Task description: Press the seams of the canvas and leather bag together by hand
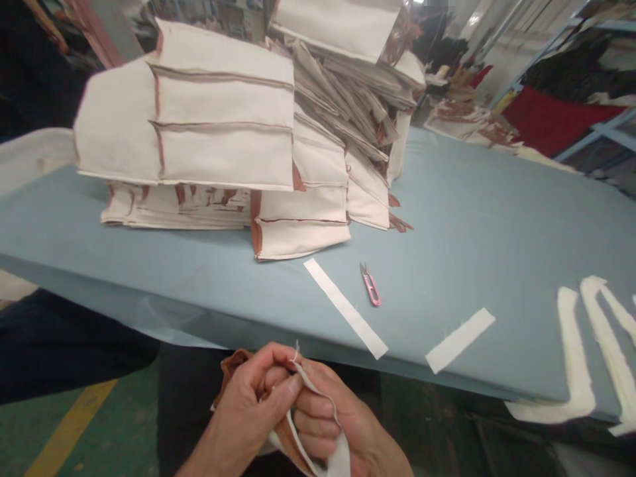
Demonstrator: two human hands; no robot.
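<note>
Below the table's near edge, my left hand (248, 411) and my right hand (332, 417) are closed together on a cream fabric piece with brown trim (303, 381). Both pinch its top edge, where a short thread sticks up. A brown part of the piece (231, 368) shows behind my left hand, and a cream strip hangs down between my palms. On the table beyond, small pink thread snips (370, 286) lie between two loose white fabric strips (345, 308) (460, 339).
A tall pile of folded cream pieces with brown edging (213, 126) covers the left and middle of the blue-grey table (487, 218). Cream cut-off strips (576, 358) lie at the right edge. Red cloth and shelving (556, 112) stand behind.
</note>
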